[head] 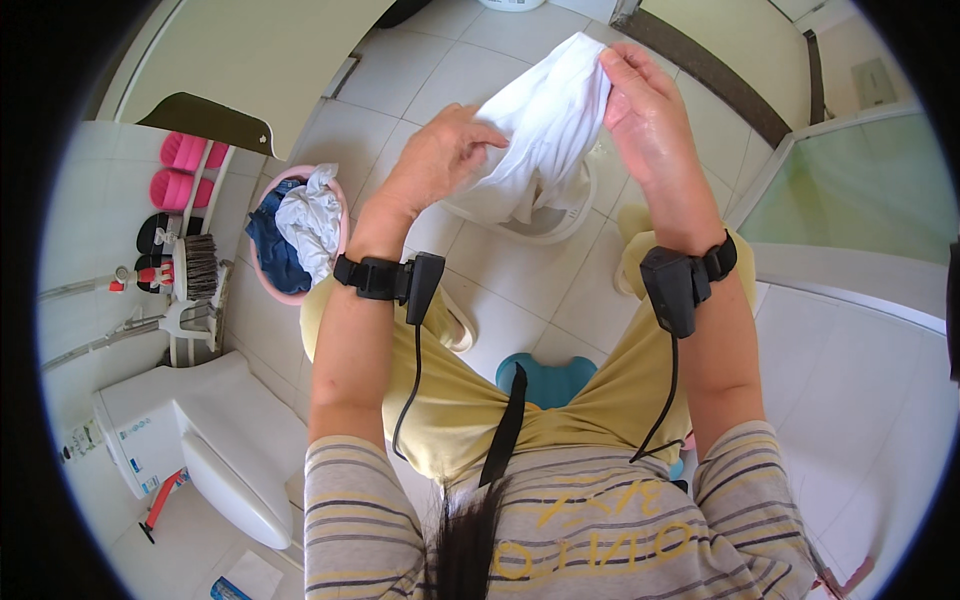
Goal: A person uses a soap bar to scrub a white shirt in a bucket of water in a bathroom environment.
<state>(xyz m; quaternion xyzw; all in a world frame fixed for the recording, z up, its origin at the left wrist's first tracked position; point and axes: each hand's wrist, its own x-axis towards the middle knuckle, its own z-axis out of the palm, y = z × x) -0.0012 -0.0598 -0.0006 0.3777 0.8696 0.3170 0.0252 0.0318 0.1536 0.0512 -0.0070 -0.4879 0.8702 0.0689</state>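
Note:
A wet-looking white cloth garment (551, 112) is stretched between my two hands, above a white plastic basin (559, 225) on the tiled floor. My left hand (450, 154) grips the garment's near left edge between thumb and fingers. At the garment's upper right corner, my right hand (645, 105) pinches the fabric between thumb and fingers. The lower folds hang down into the basin and hide part of its inside. Both wrists carry black strapped devices with cables.
A pink basin (345, 225) with blue denim and a white garment (307, 217) stands left. Beyond are a rack with pink slippers (172, 189), a brush (201, 266) and a white toilet (225, 442). A teal stool (551, 379) is beneath me; a glass partition (847, 187) is right.

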